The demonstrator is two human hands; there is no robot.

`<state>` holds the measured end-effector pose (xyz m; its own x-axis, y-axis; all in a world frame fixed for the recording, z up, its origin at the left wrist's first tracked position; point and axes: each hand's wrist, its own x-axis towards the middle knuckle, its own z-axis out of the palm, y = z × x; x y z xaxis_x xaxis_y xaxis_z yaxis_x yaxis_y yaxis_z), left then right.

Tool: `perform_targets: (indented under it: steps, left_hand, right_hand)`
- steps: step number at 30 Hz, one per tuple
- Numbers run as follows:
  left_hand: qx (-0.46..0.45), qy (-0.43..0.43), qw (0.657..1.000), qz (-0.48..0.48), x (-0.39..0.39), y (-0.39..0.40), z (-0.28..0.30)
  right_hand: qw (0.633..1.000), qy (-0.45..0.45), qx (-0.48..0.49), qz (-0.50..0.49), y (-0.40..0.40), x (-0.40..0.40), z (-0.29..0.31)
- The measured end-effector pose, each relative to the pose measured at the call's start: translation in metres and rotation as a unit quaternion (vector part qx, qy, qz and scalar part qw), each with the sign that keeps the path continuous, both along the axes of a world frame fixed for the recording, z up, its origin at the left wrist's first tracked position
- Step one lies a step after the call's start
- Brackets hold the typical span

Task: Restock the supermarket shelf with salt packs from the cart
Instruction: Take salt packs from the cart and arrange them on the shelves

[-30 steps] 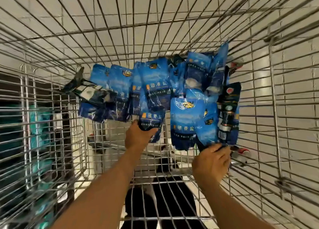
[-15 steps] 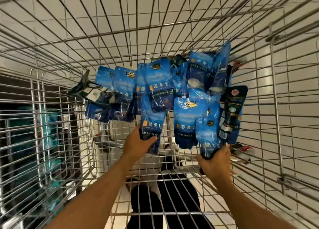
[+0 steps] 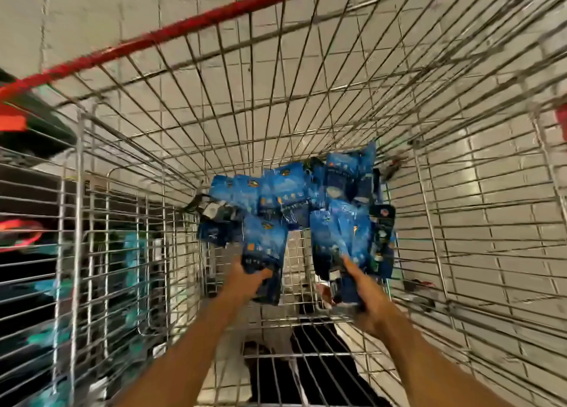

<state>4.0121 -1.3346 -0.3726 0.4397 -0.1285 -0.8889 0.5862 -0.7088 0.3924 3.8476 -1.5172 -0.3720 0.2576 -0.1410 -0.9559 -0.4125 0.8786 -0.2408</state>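
Note:
Several blue salt packs (image 3: pixel 285 191) lie in a heap at the far end of the wire cart (image 3: pixel 306 105). My left hand (image 3: pixel 242 280) grips the lower end of one blue pack (image 3: pixel 265 247), raised off the cart floor. My right hand (image 3: pixel 365 296) grips the bottom of a blue pack (image 3: pixel 340 240), with more packs pressed against it. The frame is blurred, so I cannot tell how many packs the right hand holds.
The cart's red front rim (image 3: pixel 190 29) runs across the top. Wire walls close in on the left (image 3: pixel 92 253) and right (image 3: pixel 475 222). Dark shelving with teal goods (image 3: pixel 46 299) shows through the left wall. A tiled floor lies under the cart.
Both hands have pulled their packs back toward me and up from the heap. The view has pulled back and tilted, so the red rim is now in sight.

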Motion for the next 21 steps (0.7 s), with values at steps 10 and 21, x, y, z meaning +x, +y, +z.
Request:
perform_targets:
  steps: [10, 21]
  left_hand:
    - [-0.081, -0.025, 0.987, 0.139, 0.012, 0.028, 0.161]
    - [-0.255, -0.167, 0.918, 0.254, -0.002, 0.125, 0.342]
  right_hand:
    - [0.975, -0.07, -0.167, 0.129, 0.005, 0.041, 0.153]
    - [0.924, -0.216, -0.29, 0.128, 0.08, 0.047, 0.314]
